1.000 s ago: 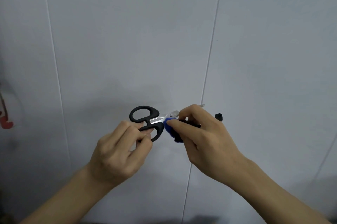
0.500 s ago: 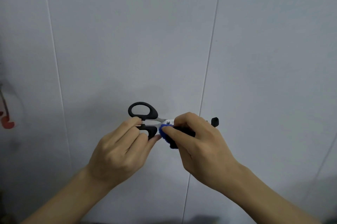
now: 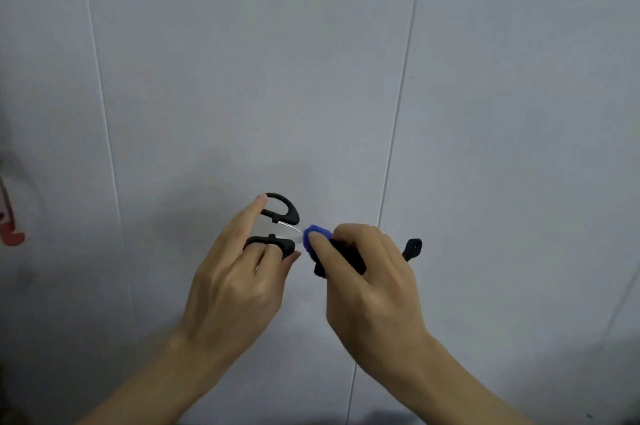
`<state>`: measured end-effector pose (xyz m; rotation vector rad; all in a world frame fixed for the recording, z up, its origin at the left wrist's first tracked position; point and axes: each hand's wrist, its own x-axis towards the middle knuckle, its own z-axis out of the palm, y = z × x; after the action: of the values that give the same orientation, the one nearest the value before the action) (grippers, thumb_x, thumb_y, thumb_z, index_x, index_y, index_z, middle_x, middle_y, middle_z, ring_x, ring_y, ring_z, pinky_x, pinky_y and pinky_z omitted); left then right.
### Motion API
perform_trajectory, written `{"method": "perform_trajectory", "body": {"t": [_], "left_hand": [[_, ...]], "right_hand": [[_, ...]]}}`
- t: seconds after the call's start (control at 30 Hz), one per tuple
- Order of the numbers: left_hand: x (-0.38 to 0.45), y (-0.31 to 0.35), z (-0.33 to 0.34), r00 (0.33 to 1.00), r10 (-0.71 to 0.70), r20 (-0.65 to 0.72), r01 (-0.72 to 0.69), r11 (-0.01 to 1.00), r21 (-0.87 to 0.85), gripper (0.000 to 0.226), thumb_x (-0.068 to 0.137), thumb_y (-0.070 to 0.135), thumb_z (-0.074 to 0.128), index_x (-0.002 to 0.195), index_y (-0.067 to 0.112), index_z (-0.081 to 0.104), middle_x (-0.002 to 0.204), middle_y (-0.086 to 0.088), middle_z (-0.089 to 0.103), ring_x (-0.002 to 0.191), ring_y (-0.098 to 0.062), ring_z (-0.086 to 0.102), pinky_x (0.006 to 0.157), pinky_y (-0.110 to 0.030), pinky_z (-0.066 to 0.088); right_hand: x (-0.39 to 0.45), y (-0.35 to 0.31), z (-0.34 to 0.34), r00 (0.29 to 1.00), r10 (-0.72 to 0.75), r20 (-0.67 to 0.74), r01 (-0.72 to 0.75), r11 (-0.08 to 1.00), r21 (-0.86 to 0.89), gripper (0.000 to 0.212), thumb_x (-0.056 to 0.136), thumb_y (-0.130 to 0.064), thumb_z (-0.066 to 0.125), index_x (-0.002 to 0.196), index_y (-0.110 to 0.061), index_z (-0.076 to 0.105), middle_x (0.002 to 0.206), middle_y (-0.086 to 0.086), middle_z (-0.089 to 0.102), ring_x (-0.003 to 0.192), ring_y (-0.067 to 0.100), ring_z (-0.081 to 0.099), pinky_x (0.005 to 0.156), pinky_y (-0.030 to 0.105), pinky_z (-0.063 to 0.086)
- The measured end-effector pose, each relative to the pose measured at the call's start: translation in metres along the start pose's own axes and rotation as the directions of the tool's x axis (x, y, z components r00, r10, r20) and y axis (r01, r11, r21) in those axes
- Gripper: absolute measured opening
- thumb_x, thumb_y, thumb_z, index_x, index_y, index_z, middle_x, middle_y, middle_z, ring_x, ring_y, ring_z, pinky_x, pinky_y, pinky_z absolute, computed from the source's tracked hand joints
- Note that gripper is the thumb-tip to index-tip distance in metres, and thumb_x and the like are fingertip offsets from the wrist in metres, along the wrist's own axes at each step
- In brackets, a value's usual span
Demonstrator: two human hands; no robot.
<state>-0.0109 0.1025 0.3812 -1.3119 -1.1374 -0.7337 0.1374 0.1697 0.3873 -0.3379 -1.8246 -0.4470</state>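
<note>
At centre, looped black scissors (image 3: 290,211), fuzzy strap (image 3: 320,229)

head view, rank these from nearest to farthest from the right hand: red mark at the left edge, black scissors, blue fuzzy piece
1. blue fuzzy piece: pinched by the right hand, at its thumb tip.
2. black scissors: just left of that piece, held by the left hand.
3. red mark: far left edge of the view.

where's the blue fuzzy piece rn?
Head view, low centre: the blue fuzzy piece is pinched by the right hand at the blade of the scissors, whose handles the left hand holds.
</note>
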Motion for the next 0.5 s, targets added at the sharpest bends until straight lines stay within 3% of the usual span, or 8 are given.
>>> {"method": "perform_trajectory", "body": {"t": [0.13, 0.23, 0.33, 0.5], "left_hand": [[-0.001, 0.006, 0.001, 1.0, 0.008, 0.02, -0.008, 1.0, -0.009, 0.038, 0.091, 0.013, 0.065, 0.055, 0.008, 0.053, 0.059, -0.009, 0.063, 0.121, -0.027, 0.058, 0.067, -0.032, 0.049], [-0.004, 0.005, 0.002, 0.999, 0.014, 0.042, -0.014, 1.0, 0.002, 0.038, 0.088, 0.016, 0.069, 0.055, 0.008, 0.053, 0.081, -0.015, 0.074, 0.112, -0.022, 0.065, 0.057, -0.033, 0.052], [-0.007, 0.0, 0.003, 0.999, -0.008, 0.033, 0.008, 1.0, -0.01, 0.036, 0.088, 0.015, 0.07, 0.056, 0.007, 0.055, 0.089, -0.018, 0.074, 0.109, -0.022, 0.067, 0.068, -0.031, 0.052], [-0.01, -0.006, 0.004, 0.992, -0.096, 0.084, 0.099, 0.995, -0.029, 0.028, 0.09, 0.01, 0.066, 0.064, 0.003, 0.062, 0.09, -0.018, 0.074, 0.123, -0.02, 0.056, 0.085, -0.031, 0.053]], "right_hand": [[-0.005, -0.006, 0.014, 0.999, 0.017, -0.031, -0.017, 1.0, -0.014, 0.021, 0.086, 0.002, 0.062, 0.102, -0.004, 0.073, 0.085, 0.008, 0.062, 0.067, 0.022, 0.052, 0.053, 0.037, 0.045], [-0.009, 0.003, 0.021, 0.996, 0.082, -0.034, -0.083, 0.996, -0.029, 0.022, 0.084, 0.002, 0.065, 0.103, -0.005, 0.073, 0.087, 0.006, 0.059, 0.067, 0.023, 0.053, 0.052, 0.036, 0.045], [-0.015, 0.016, 0.021, 0.987, 0.16, -0.015, -0.16, 0.986, -0.039, 0.026, 0.082, 0.003, 0.065, 0.105, -0.004, 0.072, 0.088, 0.007, 0.06, 0.066, 0.025, 0.058, 0.053, 0.032, 0.045], [-0.018, 0.035, 0.023, 0.945, 0.327, 0.033, -0.326, 0.945, -0.035, 0.028, 0.083, 0.004, 0.071, 0.108, -0.007, 0.071, 0.094, 0.008, 0.056, 0.064, 0.03, 0.06, 0.052, 0.031, 0.043]]}}
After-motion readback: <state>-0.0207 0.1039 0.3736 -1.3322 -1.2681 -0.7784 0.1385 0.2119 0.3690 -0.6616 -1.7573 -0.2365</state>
